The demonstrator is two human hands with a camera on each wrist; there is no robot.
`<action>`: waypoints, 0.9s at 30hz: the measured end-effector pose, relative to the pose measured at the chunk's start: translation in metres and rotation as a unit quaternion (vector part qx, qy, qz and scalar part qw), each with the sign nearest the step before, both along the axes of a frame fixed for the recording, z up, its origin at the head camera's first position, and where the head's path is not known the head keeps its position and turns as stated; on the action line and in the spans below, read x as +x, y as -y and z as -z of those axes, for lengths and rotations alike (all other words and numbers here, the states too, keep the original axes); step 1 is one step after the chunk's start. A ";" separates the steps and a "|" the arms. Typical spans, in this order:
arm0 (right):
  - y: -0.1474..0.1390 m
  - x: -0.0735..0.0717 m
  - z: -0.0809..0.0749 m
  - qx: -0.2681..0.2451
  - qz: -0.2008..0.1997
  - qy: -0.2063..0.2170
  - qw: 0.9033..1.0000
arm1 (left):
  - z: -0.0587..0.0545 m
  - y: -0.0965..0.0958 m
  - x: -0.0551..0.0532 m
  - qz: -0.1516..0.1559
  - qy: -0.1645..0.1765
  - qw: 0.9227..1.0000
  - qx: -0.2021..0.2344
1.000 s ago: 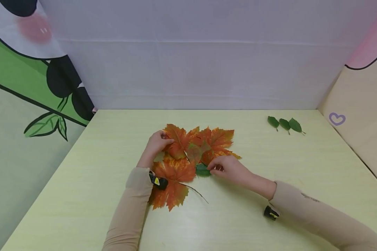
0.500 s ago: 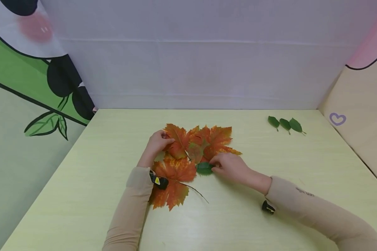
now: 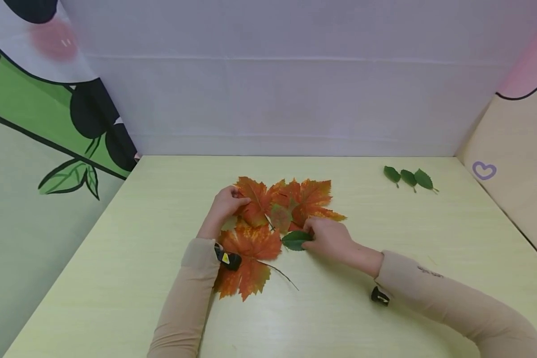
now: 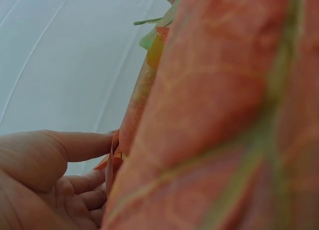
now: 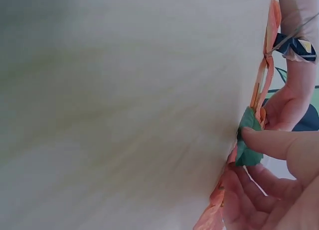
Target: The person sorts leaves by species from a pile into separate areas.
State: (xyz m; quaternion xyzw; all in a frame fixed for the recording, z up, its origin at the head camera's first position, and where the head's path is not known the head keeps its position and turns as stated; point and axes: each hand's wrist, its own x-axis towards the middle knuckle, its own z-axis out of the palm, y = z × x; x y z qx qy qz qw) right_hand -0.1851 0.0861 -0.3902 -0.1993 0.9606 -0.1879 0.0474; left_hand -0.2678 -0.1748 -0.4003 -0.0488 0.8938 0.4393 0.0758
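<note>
Three orange maple leaves lie grouped mid-table in the head view: an upper left one [image 3: 254, 191], an upper right one [image 3: 314, 195] and a lower one [image 3: 249, 251] with a long thin stem. A small brownish-green leaf [image 3: 280, 217] sits where they meet. My left hand [image 3: 225, 206] pinches the outer edge of the upper left maple leaf; in the left wrist view, thumb and fingers meet at the leaf edge [image 4: 113, 158]. With thumb and fingers, my right hand [image 3: 332, 238] holds a small green leaf [image 3: 294, 240] beside the cluster. Its right end is hidden under the fingers.
Three more small green leaves [image 3: 408, 177] lie in a row at the table's back right. A pale wood-look table [image 3: 353, 318] ends at a plain wall [image 3: 295, 109] behind. Printed side panels stand left [image 3: 71, 238] and right [image 3: 519, 199].
My right hand has shifted slightly up the table, and the green leaf in it has turned a little, showing more of its face. My left hand stays at the maple leaf's edge.
</note>
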 end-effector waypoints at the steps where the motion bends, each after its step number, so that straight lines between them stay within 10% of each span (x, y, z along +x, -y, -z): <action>1: -0.001 0.000 -0.001 -0.010 0.004 0.013 1.000 | 0.000 0.000 0.000 0.000 0.000 1.000 0.001; 12: -0.028 -0.010 -0.015 -0.124 0.000 0.121 0.985 | 0.002 0.000 0.000 0.000 -0.010 1.000 0.000; 27: -0.076 -0.036 -0.039 -0.199 0.065 0.156 0.965 | 0.003 0.000 0.001 -0.001 -0.007 1.000 -0.002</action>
